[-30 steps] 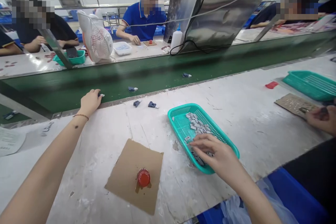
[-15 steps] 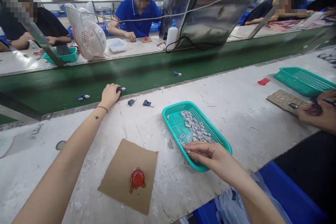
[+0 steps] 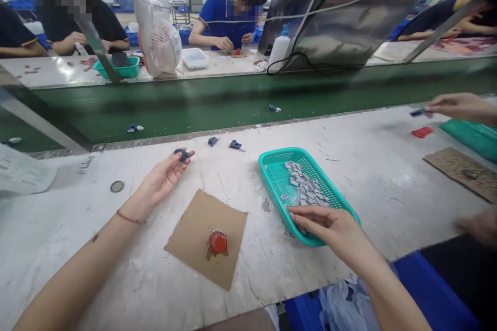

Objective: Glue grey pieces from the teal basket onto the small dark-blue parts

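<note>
My left hand (image 3: 169, 176) is over the table with its palm turned up, pinching a small dark blue plastic part (image 3: 181, 154) between thumb and fingers. Two similar dark blue parts (image 3: 235, 145) with thin pale ends lie on the table to its right. My right hand (image 3: 330, 222) reaches over the near left rim of a green perforated basket (image 3: 267, 176) holding many small flat grey pieces (image 3: 306, 186). Its thumb and index finger are pressed together; what lies between their tips is too small to make out. Between my hands, a red cap (image 3: 218, 242) sits on a brown cardboard square (image 3: 194, 227).
Beyond the table edge runs a green belt (image 3: 217, 103) carrying several dark blue parts (image 3: 134, 128). A co-worker's hand (image 3: 458, 106) at the right holds a dark part near a red piece (image 3: 422, 132). Across the belt are a fan (image 3: 163, 41), a white bottle (image 3: 279, 49) and other workers.
My left hand has drawn back from the belt edge with the dark blue part and turned palm up. My right hand stays at the basket. The neighbour's hand has risen toward the belt.
</note>
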Demonstrator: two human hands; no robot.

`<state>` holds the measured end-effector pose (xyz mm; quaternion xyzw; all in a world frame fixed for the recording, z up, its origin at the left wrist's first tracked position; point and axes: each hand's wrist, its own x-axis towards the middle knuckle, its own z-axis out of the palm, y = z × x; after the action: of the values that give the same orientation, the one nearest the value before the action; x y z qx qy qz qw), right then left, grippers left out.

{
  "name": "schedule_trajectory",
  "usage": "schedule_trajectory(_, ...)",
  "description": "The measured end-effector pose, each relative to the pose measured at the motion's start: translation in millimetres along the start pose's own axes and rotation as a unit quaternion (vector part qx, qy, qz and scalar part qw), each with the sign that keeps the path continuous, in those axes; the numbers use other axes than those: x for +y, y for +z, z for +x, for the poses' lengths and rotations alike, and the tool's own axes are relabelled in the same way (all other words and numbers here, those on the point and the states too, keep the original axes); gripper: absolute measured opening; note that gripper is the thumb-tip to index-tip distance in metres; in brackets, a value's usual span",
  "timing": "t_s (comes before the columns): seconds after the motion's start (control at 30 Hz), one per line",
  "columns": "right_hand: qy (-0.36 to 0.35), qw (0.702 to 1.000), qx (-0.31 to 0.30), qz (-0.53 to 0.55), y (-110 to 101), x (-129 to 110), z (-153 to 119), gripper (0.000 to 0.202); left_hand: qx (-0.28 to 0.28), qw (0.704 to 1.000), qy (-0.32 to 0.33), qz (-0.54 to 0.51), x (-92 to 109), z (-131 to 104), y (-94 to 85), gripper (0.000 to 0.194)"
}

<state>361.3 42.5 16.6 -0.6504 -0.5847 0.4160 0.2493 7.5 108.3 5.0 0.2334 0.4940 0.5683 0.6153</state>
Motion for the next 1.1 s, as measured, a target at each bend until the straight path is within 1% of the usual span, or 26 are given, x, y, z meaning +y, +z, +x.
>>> schedule_trajectory(0.07, 0.0, 1.0, 0.025, 0.005, 1, 2, 0, 0.04, 0.008, 0.999, -0.029, -0.032, -5, -28, -9.8, 0.018)
schedule_trajectory(0.13, -0.007, 0.998, 0.06, 0.011, 5, 0, -2, 0.041, 0.007, 0.997, -0.061, -0.047, -9, -51, -18.4, 0.019)
schedule_trajectory(0.2, -0.041, 0.996, 0.074, 0.002, 15, -10, -6, 0.034, -0.002, 0.996, -0.084, -0.038, -12, -71, -25.7, 0.019)
schedule_trajectory(0.23, -0.072, 0.995, 0.07, -0.012, 22, -17, -8, 0.029, -0.007, 0.996, -0.086, -0.026, -13, -79, -28.9, 0.019)
schedule_trajectory(0.33, -0.19, 0.98, 0.015, -0.06, 49, -43, -17, 0.018, -0.016, 0.998, -0.06, 0.011, -17, -101, -36.7, 0.019)
schedule_trajectory(0.4, -0.249, 0.965, -0.032, -0.075, 69, -56, -21, 0.016, -0.018, 0.999, -0.035, 0.038, -22, -113, -40.3, 0.02)
schedule_trajectory(0.5, -0.299, 0.946, -0.085, -0.092, 93, -65, -24, 0.014, -0.01, 0.998, -0.019, 0.059, -34, -131, -42.8, 0.021)
schedule_trajectory(0.57, -0.321, 0.934, -0.114, -0.112, 102, -64, -25, 0.014, 0.002, 0.998, -0.017, 0.052, -43, -142, -42.9, 0.021)
schedule_trajectory(0.63, -0.334, 0.924, -0.132, -0.134, 106, -61, -26, 0.015, 0.013, 0.999, -0.021, 0.042, -53, -151, -42.3, 0.02)
schedule_trajectory(0.73, -0.336, 0.916, -0.137, -0.169, 107, -58, -27, 0.015, 0.025, 0.999, -0.025, 0.031, -64, -160, -41.2, 0.02)
schedule_trajectory(0.93, -0.325, 0.904, -0.162, -0.225, 110, -59, -29, 0.019, 0.037, 0.999, -0.004, 0.033, -76, -163, -39.5, 0.019)
schedule_trajectory(1.03, -0.318, 0.905, -0.167, -0.229, 110, -61, -29, 0.021, 0.034, 0.998, 0.002, 0.053, -79, -162, -38.6, 0.019)
schedule_trajectory(1.1, -0.307, 0.917, -0.169, -0.189, 107, -64, -28, 0.019, 0.028, 0.998, 0.004, 0.061, -80, -162, -36.4, 0.02)
